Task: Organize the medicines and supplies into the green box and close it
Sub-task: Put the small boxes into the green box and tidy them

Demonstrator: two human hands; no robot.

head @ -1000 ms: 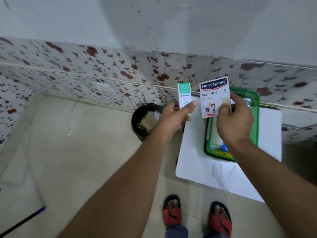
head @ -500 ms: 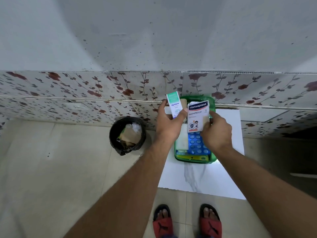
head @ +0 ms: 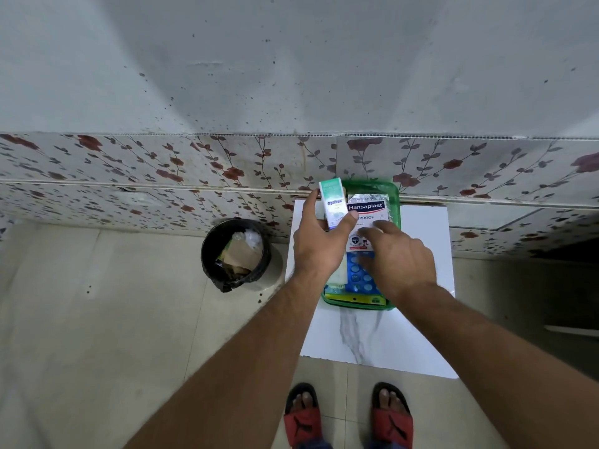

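Left hand (head: 319, 244): you're pinching the Optibex carton (head: 332, 202) upright at the green box (head: 393, 202)'s left rim.
Right hand (head: 400, 260): fingers grasping the Hansaplast pack (head: 366, 212) over the box.
Room: bare white tabletop (head: 418, 335) nearer you.

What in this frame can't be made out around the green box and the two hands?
Head view only:
- Green box floor and left wall: hidden behind the left hand and right hand.
- Hansaplast pack: lower print covered by right fingers; grip or release unclear, motion-blurred.
- Optibex carton: small print too small.
- Blue blister sheet: partly covered.
- Box lid: not identifiable.
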